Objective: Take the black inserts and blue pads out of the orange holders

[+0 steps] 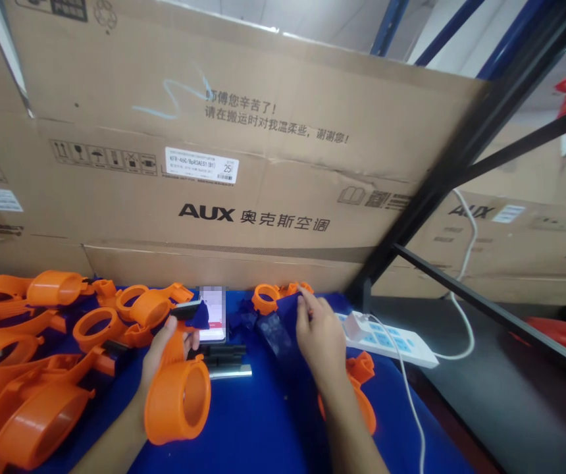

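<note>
My left hand [157,352] is wrapped around the stem of an orange plastic ring piece [167,408], its round ring hanging toward me. At the upper end of that piece are a black-and-silver strip and a bit of dark blue fabric [199,316]. My right hand [315,322] has its fingers drawn together at the edge of a dark blue fabric piece [289,313]; the exact grip is partly hidden. Just beyond it lies another orange ring piece [266,299]. Under my right forearm, a further orange ring piece [360,368] is partly covered.
Several orange ring pieces [41,421] pile up at left on the blue cloth [243,434]. A phone [212,316] and black rods [224,355] lie in the middle. At right sit a white power strip [396,342] with a cable and a black rack post [411,217]. Behind stands a large carton [263,171].
</note>
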`<move>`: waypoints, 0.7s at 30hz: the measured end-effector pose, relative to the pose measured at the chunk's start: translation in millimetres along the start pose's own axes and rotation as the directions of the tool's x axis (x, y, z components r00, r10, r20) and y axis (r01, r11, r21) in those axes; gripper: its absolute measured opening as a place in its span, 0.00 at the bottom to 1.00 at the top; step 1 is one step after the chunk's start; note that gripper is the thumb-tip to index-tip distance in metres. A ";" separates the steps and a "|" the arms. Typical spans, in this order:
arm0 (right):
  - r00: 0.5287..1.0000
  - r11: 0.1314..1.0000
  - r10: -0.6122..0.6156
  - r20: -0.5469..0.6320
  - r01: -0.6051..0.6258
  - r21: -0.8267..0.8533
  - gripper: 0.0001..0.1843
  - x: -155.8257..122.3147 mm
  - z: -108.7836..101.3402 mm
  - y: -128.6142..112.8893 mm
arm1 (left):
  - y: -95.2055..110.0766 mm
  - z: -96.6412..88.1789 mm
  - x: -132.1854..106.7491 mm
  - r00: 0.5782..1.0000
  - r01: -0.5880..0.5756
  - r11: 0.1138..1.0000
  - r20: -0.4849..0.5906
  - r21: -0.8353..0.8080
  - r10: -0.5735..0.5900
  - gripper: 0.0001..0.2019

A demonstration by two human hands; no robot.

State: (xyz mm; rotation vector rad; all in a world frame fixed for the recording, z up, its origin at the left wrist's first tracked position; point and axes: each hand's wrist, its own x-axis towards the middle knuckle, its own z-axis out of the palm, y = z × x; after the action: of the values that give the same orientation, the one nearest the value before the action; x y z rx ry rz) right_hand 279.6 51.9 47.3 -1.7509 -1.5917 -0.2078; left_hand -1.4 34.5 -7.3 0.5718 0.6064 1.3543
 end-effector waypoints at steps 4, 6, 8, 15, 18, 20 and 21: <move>0.990 0.952 0.142 0.002 -0.136 -0.275 0.22 3.8 -4.0 10.3 | -6.7 0.3 -0.7 0.980 0.138 0.990 -0.139 -0.037 -0.142 0.20; 0.985 0.928 0.156 0.067 -0.123 -0.353 0.22 2.4 -1.6 11.1 | -10.6 1.9 -1.9 0.979 0.102 0.995 -0.177 0.006 -0.099 0.20; 0.980 0.916 0.127 0.151 -0.057 -0.398 0.21 1.5 1.6 11.7 | -13.5 6.1 -4.8 0.987 0.034 0.996 -0.162 0.080 -0.021 0.19; 0.999 0.990 -0.032 0.044 0.038 -0.135 0.16 2.4 9.1 4.7 | -13.3 19.1 -11.3 0.991 -0.029 0.993 -0.127 0.113 0.044 0.18; 0.975 0.922 -0.222 0.029 0.200 0.331 0.15 -9.6 13.0 -16.3 | -14.5 16.1 -10.3 0.991 -0.077 0.977 -0.096 0.198 0.097 0.16; 0.929 0.819 -0.358 0.096 0.263 0.511 0.16 -23.5 15.5 -35.1 | -16.5 14.0 -10.0 0.989 -0.104 0.950 -0.069 0.295 0.130 0.16; 0.899 0.781 -0.421 0.121 0.291 0.553 0.17 -31.1 16.7 -44.4 | -17.7 13.4 -10.1 0.989 -0.116 0.934 -0.052 0.338 0.141 0.16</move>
State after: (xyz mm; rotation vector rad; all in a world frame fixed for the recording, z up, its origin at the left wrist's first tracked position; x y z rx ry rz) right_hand 226.6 35.3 35.9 -1.0654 -1.9284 0.2558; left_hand 19.4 21.9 -9.2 0.8504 0.8832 1.4097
